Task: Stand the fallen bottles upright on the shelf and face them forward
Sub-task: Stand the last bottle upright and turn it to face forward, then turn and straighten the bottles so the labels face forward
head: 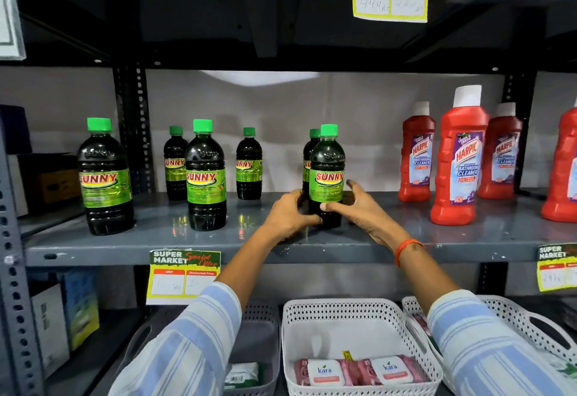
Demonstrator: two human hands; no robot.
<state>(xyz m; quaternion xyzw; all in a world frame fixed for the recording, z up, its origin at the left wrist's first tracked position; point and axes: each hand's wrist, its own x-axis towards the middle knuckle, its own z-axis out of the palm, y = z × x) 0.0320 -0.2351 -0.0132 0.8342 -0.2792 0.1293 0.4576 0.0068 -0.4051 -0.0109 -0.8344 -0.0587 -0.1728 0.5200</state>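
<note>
Head view, close, facing the shelf (187, 239), edges perhaps warped

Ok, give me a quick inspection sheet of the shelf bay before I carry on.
Surface: grey metal shelf, glossy, holding two product groups.
Job's things: six green-capped Sunny bottles, all upright, none seen lying down; the held Sunny bottle has its label facing forward, another stands close behind it.
Clutter: nothing seen.
Grippers: left hand and right hand both wrap the held bottle's lower part.
Cables: nothing seen.
Surroundings: red Harpic bottles upright at right; price tags on shelf edges; white basket with Kara packs below.
</note>
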